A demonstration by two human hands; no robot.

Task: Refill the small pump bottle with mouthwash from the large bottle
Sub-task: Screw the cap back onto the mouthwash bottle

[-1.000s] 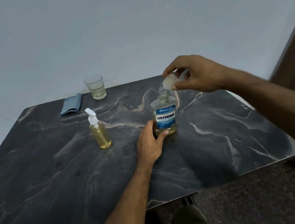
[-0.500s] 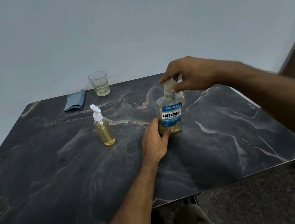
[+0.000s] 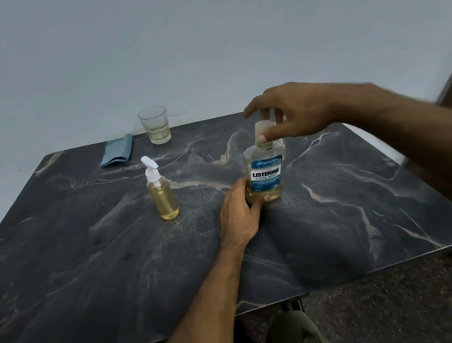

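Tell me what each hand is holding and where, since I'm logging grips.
The left hand grips the large bottle at its base. The right hand pinches the cap on the bottle's neck between thumb and fingers.

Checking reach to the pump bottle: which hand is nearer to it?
Left. The left hand grips the large bottle's base, right of the pump bottle; the right hand is farther, at its cap.
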